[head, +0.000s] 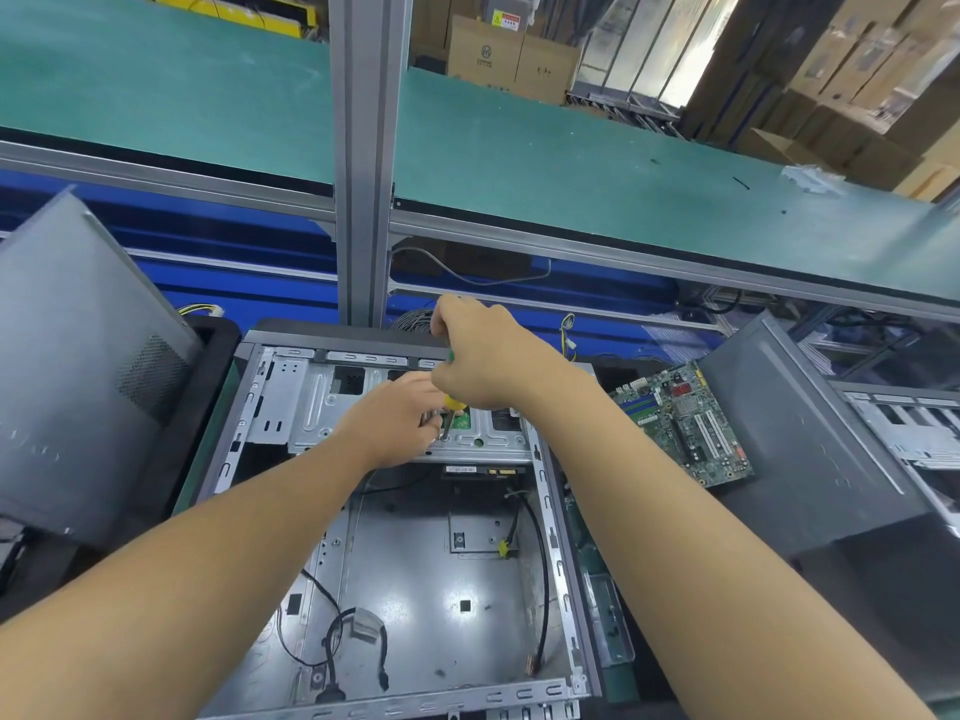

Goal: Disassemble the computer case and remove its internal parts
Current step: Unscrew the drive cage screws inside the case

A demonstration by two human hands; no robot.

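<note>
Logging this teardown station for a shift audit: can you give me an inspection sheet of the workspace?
Surface: dark bench, mostly covered.
Job's things: computer case lying open; drive cage in place; motherboard out, right of the case.
Clutter: grey side panel at left; second case at right.
Hands: right hand grips the screwdriver; left hand at its shaft, grip unclear.
Cables: loose black cables on the case floor.
Surroundings: green conveyor; cardboard boxes behind.
</note>
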